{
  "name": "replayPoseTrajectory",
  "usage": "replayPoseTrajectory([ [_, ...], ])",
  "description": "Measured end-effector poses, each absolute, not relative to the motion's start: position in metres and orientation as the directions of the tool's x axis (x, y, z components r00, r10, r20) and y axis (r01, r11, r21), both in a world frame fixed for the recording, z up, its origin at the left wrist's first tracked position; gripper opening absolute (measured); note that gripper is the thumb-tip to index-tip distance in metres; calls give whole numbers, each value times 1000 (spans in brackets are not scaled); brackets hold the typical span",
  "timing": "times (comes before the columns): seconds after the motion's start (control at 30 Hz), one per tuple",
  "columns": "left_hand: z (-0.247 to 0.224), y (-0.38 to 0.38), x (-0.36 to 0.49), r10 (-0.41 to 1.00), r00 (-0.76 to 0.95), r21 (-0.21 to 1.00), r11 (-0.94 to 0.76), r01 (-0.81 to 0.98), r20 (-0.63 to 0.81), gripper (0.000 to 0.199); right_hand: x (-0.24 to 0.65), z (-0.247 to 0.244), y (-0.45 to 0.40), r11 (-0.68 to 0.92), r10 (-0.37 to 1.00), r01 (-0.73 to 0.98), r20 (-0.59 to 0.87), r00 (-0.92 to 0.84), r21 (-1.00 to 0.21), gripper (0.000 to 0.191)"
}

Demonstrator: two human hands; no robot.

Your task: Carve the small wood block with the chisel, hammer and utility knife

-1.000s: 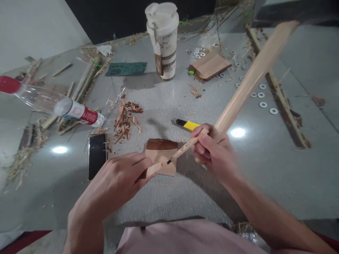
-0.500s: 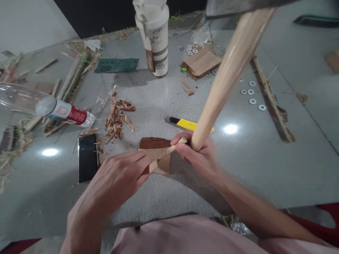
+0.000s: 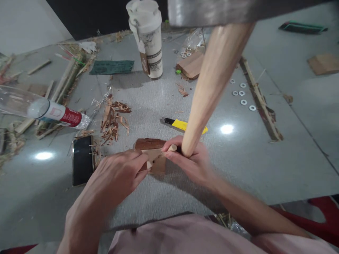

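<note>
Fingers of the left hand point(image 3: 118, 169) pinch a small pale wood piece point(image 3: 149, 164); the right hand point(image 3: 194, 160), apart from the left, grips a thin wooden rod point(image 3: 172, 148) between thumb and forefinger, with the thick handle point(image 3: 214, 74) of a metal-headed tool point(image 3: 212, 13) also lodged in its grasp. The rod's lower end points at the small piece; contact cannot be told. Both hands work over a wood block point(image 3: 159, 164), bark strip on its far side, flat on the surface point(image 3: 140, 116).

Work this fine seems to want the small piece held firmly, fingertips back from the rod's end and the pressure light and even. The heavy head likely drags at the right wrist; keeping the handle steady would help, or laying the tool down.

Just beyond the right hand lies a yellow knife point(image 3: 180, 125), so reaching forward calls for care. The phone point(image 3: 83, 160) and shavings point(image 3: 109, 123) crowd the left side; room for the right forearm seems better outward, short of the washers point(image 3: 243, 102) and split stick point(image 3: 261, 102). The surface's near edge runs close beneath the forearms, where small pieces could roll off.
</note>
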State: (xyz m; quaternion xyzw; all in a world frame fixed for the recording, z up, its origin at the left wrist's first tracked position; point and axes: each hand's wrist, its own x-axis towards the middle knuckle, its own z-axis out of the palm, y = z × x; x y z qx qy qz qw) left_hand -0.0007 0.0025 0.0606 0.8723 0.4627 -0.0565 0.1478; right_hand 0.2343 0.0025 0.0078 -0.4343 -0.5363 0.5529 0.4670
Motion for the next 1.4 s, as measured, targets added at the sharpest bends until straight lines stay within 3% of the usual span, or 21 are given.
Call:
replayPoseTrajectory([
  [0.17, 61, -1, -2, 795, 566, 232, -521, 822, -218, 14, 232, 6, 0, 33, 979, -20, 36, -200, -999, 16],
  [0.27, 63, 0, 5, 811, 525, 276, -459, 845, -258, 8, 229, 8, 1, 60, 973, -18, 63, -222, -998, 15],
  [0.43, 72, 5, 29, 818, 440, 211, -387, 898, -371, 19, 222, 15, 3, 123, 950, -6, 119, -289, -992, 15],
  [0.67, 70, 6, 28, 831, 489, 362, -385, 849, -264, 11, 216, 15, 1, 181, 918, 50, 151, -367, -982, 13],
  [0.83, 69, 4, 25, 821, 482, 422, -337, 841, -305, 14, 214, 17, 0, 213, 916, 120, 156, -370, -970, 22],
  [1.1, 69, 4, 22, 827, 443, 385, -305, 871, -346, 32, 228, 23, 5, 242, 935, 105, 203, -291, -965, 5],
  [1.4, 69, 7, 23, 826, 409, 308, -303, 902, -387, 21, 235, -2, 9, 181, 972, -41, 185, -144, -983, 22],
])
